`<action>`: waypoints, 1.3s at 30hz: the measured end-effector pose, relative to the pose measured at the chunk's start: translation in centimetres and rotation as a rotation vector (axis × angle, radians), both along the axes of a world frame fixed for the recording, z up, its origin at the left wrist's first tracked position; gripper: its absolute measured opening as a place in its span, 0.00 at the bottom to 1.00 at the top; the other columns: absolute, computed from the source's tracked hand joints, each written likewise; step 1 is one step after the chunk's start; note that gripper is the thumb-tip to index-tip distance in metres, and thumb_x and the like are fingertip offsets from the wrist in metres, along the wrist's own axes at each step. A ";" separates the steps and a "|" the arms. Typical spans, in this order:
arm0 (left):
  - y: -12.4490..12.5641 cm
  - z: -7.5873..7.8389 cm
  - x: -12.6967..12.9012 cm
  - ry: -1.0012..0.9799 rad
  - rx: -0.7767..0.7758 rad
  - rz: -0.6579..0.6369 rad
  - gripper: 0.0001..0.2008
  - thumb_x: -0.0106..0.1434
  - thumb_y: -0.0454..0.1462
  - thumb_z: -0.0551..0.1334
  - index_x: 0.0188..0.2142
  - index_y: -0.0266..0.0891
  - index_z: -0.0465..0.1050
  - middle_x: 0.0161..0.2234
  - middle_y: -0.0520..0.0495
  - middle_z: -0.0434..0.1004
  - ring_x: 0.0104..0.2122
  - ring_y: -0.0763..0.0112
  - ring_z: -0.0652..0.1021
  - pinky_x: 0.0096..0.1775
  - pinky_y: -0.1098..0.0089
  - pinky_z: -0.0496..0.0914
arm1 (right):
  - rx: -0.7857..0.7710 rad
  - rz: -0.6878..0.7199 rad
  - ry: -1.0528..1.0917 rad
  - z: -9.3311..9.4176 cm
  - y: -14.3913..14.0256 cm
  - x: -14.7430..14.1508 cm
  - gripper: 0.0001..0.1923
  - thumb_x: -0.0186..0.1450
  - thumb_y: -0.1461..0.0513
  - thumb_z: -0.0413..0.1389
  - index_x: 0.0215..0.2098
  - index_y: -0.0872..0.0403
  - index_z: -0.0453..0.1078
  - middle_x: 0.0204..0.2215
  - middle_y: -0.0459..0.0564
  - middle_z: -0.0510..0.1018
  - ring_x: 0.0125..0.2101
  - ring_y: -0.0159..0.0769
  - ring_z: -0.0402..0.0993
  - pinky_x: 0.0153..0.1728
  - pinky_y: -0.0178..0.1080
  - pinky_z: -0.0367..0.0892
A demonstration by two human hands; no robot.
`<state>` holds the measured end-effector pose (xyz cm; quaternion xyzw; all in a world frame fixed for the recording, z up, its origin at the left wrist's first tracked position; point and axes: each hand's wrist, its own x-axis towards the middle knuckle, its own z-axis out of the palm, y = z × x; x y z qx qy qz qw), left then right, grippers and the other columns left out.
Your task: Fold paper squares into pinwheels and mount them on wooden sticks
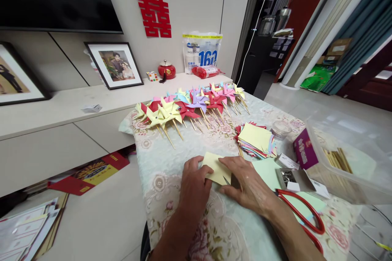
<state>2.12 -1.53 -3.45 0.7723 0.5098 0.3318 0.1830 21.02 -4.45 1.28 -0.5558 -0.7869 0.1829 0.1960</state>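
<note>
A pale yellow paper square lies on the flowered tablecloth, with a slit showing at its near right corner. My left hand grips its left edge between thumb and fingers. On the other side, my right hand pinches the right part, its fingertips on top of the sheet. To the right, red-handled scissors rest with their blades hidden under or behind my right forearm. Beyond my hands sits a stack of coloured paper squares, yellow on top.
Several paper pinwheels on sticks fill the table's far side. At right are a small box of metal pins, a round clear container and a clear plastic bin with wooden sticks. A low cabinet runs behind.
</note>
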 end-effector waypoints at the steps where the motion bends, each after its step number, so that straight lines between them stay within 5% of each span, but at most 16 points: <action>1: -0.1 0.1 0.0 0.004 0.004 0.002 0.12 0.55 0.25 0.61 0.34 0.41 0.79 0.51 0.41 0.72 0.51 0.52 0.71 0.51 0.53 0.70 | 0.009 -0.013 0.017 0.1 0.0 0.0 0.31 0.63 0.56 0.62 0.62 0.54 0.64 0.57 0.60 0.73 0.56 0.52 0.67 0.55 0.53 0.62; 7: -0.1 0.8 0.2 -0.058 -0.062 0.088 0.10 0.57 0.25 0.59 0.30 0.38 0.76 0.46 0.41 0.76 0.48 0.54 0.73 0.50 0.53 0.69 | 0.015 -0.031 0.084 0.1 -0.2 0.4 0.35 0.62 0.57 0.63 0.64 0.55 0.61 0.55 0.60 0.74 0.55 0.50 0.67 0.55 0.51 0.62; 11: 0.0 1.1 -0.1 -0.092 -0.160 0.113 0.09 0.58 0.28 0.59 0.30 0.40 0.76 0.49 0.41 0.75 0.51 0.54 0.72 0.53 0.53 0.68 | -0.030 -0.015 0.006 -0.4 0.1 0.3 0.37 0.60 0.67 0.59 0.66 0.54 0.58 0.53 0.57 0.75 0.54 0.49 0.66 0.54 0.51 0.60; 18: 0.1 1.7 -0.5 -0.139 -0.247 0.126 0.09 0.56 0.28 0.59 0.28 0.41 0.77 0.50 0.43 0.75 0.52 0.55 0.73 0.55 0.54 0.68 | 0.149 -0.003 -0.053 -1.9 0.6 0.4 0.41 0.55 0.78 0.48 0.65 0.51 0.59 0.51 0.53 0.79 0.56 0.46 0.63 0.54 0.50 0.54; 28: 0.3 1.4 -1.1 -0.186 -0.300 0.028 0.07 0.56 0.32 0.62 0.29 0.43 0.79 0.51 0.45 0.75 0.54 0.54 0.71 0.56 0.52 0.66 | 0.188 0.013 0.004 -1.2 0.5 0.2 0.40 0.54 0.78 0.49 0.64 0.50 0.60 0.39 0.50 0.81 0.45 0.42 0.70 0.53 0.50 0.55; 34: -0.2 1.9 -0.7 -0.224 -0.219 -0.013 0.09 0.53 0.31 0.64 0.33 0.43 0.78 0.50 0.44 0.75 0.51 0.56 0.73 0.54 0.52 0.65 | 0.145 0.056 -0.010 0.1 -0.3 0.1 0.37 0.60 0.75 0.51 0.66 0.50 0.57 0.38 0.50 0.79 0.43 0.42 0.70 0.55 0.52 0.54; 39: -0.4 2.1 -0.8 -0.127 -0.217 0.015 0.05 0.58 0.33 0.61 0.28 0.43 0.75 0.47 0.46 0.77 0.51 0.56 0.73 0.53 0.52 0.65 | 0.032 0.061 0.036 0.1 -0.4 0.0 0.33 0.65 0.69 0.53 0.67 0.51 0.54 0.41 0.51 0.80 0.43 0.43 0.71 0.52 0.49 0.59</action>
